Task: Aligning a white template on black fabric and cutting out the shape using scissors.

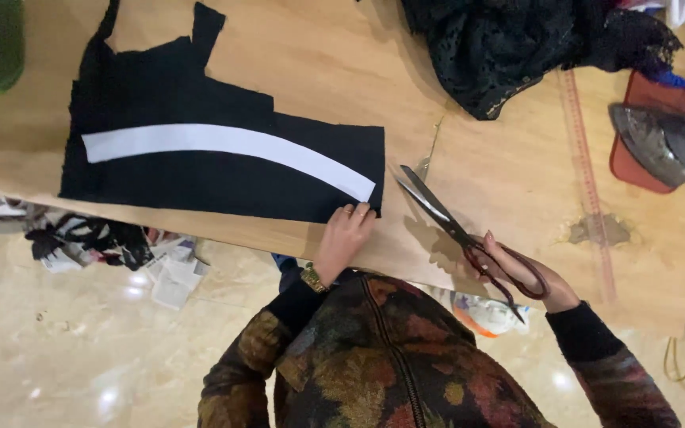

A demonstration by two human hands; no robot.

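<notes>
A wooden table (509, 158) carries black fabric (200, 158) under a curved white pattern strip (231, 147). The left hand (344, 235) presses flat fingers on the fabric's corner, pinning it. The right hand (529, 273), fingers through the handles, holds open scissors (445, 218) near that edge.

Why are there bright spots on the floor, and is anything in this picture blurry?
Head view: the polished floor mirrors overhead lights as glare spots; the scissors in the right hand cast a soft shadow on the wooden table; the left hand looks sharp; the iron at the edge looks slightly smeared.
</notes>
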